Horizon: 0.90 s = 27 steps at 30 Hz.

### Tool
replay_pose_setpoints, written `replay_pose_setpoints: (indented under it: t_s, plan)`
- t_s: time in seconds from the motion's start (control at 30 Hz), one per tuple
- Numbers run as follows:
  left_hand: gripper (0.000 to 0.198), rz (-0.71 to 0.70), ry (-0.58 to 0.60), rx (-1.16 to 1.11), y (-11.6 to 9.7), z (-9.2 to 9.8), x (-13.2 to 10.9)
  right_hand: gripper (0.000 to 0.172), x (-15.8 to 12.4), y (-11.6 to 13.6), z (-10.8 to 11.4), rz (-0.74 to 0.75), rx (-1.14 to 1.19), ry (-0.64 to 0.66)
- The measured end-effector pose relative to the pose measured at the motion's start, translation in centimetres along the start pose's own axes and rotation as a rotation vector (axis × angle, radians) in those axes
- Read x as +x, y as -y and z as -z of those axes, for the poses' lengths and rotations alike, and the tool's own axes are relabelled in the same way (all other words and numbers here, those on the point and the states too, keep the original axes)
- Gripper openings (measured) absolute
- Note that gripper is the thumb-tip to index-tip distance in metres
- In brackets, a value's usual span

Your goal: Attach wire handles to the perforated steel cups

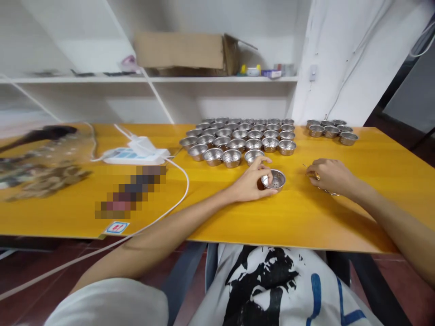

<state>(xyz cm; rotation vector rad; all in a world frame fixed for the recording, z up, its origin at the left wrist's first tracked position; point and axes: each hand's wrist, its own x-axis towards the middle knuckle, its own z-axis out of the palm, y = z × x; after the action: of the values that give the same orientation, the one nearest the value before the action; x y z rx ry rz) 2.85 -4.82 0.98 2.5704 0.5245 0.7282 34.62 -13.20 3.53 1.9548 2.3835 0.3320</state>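
My left hand (253,181) grips a small round metal strainer cup (277,181) by its side, with the thumb low and a finger over the rim. Holes show in the cup's bottom, and it stands upright on the table. To the right, my right hand (328,174) is closed, knuckles up, low over the tabletop. Thin gold-coloured wire pieces (314,175) stick out at its fingertips; their exact kind is too small to tell. More thin shiny wire (328,192) lies under that hand. Behind my left hand, several like strainer cups (237,144) stand in close rows.
A smaller group of cups (331,131) stands at the back right. On the left are a white power strip (136,156), a white cable (185,190) crossing the table edge, and a blurred brown pile (50,181). A cardboard box (180,50) sits on the shelf above.
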Motion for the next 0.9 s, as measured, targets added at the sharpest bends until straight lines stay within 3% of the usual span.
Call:
replay_pose_setpoints:
  t_s: [0.33,0.43,0.57,0.67,0.8,0.9]
  plan:
    - [0.065,0.006,0.036,-0.233,0.8,-0.2,0.4,0.034,-0.1,0.9,0.6,0.045,-0.093,0.059]
    - [0.073,0.009,0.035,-0.258,0.9,-0.5,0.3,0.036,-0.4,0.3,0.7,0.032,0.003,-0.110]
    - [0.080,0.017,0.067,-0.289,1.1,-0.7,0.2,0.038,-0.7,0.0,0.8,0.016,0.229,-0.520]
    - [0.082,0.005,0.082,-0.309,1.1,-0.7,0.2,0.039,-0.9,0.9,1.3,-0.037,0.361,-0.668]
    - [0.081,-0.037,0.050,-0.361,0.7,-0.9,0.1,0.041,-1.2,2.6,1.8,-0.136,0.485,-0.584]
    - [0.080,-0.055,0.043,-0.363,0.4,-1.3,0.1,0.041,-1.4,3.5,1.4,-0.037,0.597,-0.461]
